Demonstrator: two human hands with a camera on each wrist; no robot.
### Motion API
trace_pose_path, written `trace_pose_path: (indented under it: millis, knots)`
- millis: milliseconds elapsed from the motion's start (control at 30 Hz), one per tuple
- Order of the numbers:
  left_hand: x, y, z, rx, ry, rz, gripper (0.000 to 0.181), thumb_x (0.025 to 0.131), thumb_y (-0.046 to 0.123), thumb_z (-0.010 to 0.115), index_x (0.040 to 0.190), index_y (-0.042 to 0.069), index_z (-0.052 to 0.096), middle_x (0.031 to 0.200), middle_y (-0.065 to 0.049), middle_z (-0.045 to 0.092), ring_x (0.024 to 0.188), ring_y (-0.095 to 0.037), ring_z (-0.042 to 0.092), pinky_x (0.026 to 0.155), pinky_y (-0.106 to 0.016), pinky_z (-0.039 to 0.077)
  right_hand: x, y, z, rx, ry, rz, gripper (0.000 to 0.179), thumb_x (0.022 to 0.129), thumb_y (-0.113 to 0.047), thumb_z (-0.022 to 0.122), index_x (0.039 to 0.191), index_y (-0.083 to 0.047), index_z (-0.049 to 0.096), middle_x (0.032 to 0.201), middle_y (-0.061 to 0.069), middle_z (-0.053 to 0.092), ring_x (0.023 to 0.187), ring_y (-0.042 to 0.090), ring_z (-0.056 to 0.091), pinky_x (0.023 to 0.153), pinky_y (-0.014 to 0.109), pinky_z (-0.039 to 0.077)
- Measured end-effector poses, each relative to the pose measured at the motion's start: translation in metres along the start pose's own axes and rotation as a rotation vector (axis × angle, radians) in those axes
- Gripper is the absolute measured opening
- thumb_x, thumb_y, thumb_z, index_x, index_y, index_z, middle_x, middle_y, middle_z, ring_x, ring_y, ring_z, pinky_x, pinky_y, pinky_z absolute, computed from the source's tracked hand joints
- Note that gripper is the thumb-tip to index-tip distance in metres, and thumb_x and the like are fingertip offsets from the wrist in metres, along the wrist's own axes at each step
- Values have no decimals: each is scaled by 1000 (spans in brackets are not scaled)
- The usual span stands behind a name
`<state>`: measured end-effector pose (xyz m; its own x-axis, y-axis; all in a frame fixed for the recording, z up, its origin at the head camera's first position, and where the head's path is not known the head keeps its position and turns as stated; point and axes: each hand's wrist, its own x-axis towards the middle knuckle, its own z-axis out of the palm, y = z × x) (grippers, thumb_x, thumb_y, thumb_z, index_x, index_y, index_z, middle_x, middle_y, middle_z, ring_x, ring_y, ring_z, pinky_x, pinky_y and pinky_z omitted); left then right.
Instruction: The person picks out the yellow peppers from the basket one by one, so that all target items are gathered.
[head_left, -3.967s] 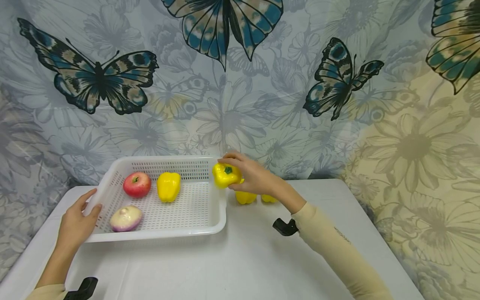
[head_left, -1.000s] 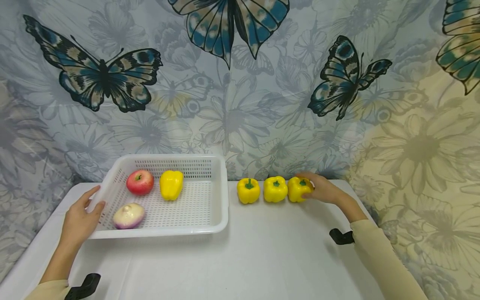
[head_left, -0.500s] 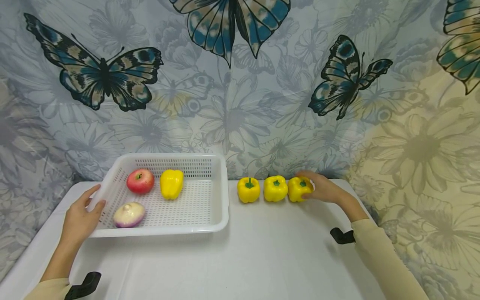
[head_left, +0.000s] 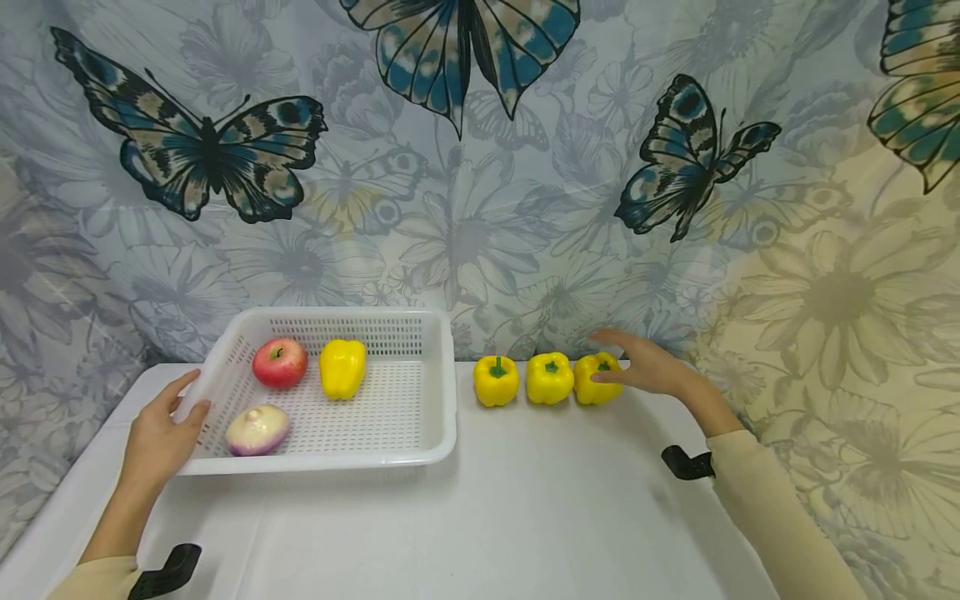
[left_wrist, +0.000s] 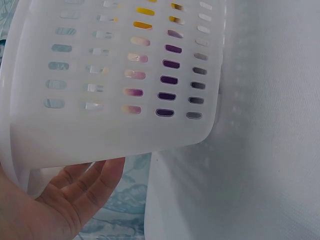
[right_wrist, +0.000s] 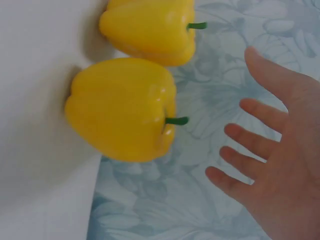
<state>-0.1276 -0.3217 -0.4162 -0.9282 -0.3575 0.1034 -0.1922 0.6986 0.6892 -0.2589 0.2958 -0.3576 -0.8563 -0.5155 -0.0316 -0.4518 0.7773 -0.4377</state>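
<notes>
A white plastic basket (head_left: pixel 438 400) with slotted sides stands on the left of the table. My left hand (head_left: pixel 159 437) holds its left rim, thumb over the top edge; in the left wrist view the fingers (left_wrist: pixel 95 187) curve by the basket's end. Inside the basket lie a red apple (head_left: pixel 280 363), an onion (head_left: pixel 257 430) with a purple underside and a yellow bell pepper (head_left: pixel 342 369). To its right, three yellow bell peppers stand in a row: the left (head_left: pixel 496 383), middle (head_left: pixel 550 379) and right one (head_left: pixel 592 390). My right hand (head_left: pixel 648 367) hovers beside the right pepper, fingers spread, holding nothing.
A white cloth covers the table (head_left: pixel 465 533). Close behind the table's back edge hangs a backdrop (head_left: pixel 525 250) with butterflies and flowers. Black wrist mounts (head_left: pixel 686 462) stick out from both sleeves.
Four seconds ago my right hand held a yellow pepper at the basket's right rim; that pepper now stands in the row. Since half a second ago, the right fingers have spread off the right pepper.
</notes>
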Motion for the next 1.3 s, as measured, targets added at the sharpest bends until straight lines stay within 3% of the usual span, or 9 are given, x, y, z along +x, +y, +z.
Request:
trace_pose_path:
  millis: [100, 267, 500, 633, 800, 1067, 1300]
  knots:
    - [0, 0, 0, 2, 4, 2, 55, 100, 14, 47, 150, -1, 30, 130, -47, 42, 113, -63, 45, 85, -70, 37, 6, -7, -6, -6, 28, 7, 68, 95, -35, 64, 145, 4, 40, 150, 28, 35, 138, 48, 29, 105, 65, 28]
    - [-1, -1, 0, -7, 3, 3, 55, 100, 14, 47, 150, -2, 30, 129, -47, 42, 110, -61, 47, 82, -68, 39, 17, -24, -13, -14, 71, -10, 61, 97, -27, 62, 145, 3, 40, 151, 26, 36, 138, 46, 32, 108, 62, 27]
    - [-1, 0, 1, -12, 0, 1, 56, 100, 14, 47, 150, -2, 30, 129, -47, 42, 110, -61, 47, 82, -68, 39, 37, -55, -16, -20, 99, -50, 57, 97, -21, 62, 145, 1, 42, 149, 23, 41, 133, 42, 41, 103, 56, 38]
    - [-1, 0, 1, -8, 2, 0, 56, 100, 13, 47, 150, -2, 30, 129, -47, 42, 109, -61, 47, 81, -68, 40, 47, -74, -17, -9, 102, -85, 57, 96, -21, 63, 145, 0, 43, 148, 21, 43, 134, 40, 41, 103, 54, 39]
    - [-1, 1, 0, -3, 3, -1, 55, 100, 14, 47, 150, -2, 30, 128, -47, 43, 108, -61, 48, 81, -67, 40, 59, -95, -16, -13, 107, -121, 57, 96, -22, 64, 145, -2, 44, 148, 19, 43, 132, 37, 44, 104, 52, 39]
    - [-1, 0, 0, -5, 8, -4, 55, 100, 13, 47, 150, -1, 31, 128, -46, 43, 109, -60, 48, 82, -68, 40, 79, -128, -7, 22, 133, -162, 54, 96, -21, 64, 142, 0, 47, 147, 17, 45, 126, 35, 51, 93, 45, 50]
    - [0, -2, 1, -12, 1, -11, 56, 100, 14, 47, 151, -1, 30, 129, -46, 42, 110, -61, 47, 83, -69, 39, 96, -148, 1, 74, 124, -187, 52, 97, -21, 63, 142, 0, 47, 145, 16, 49, 123, 34, 55, 98, 47, 46]
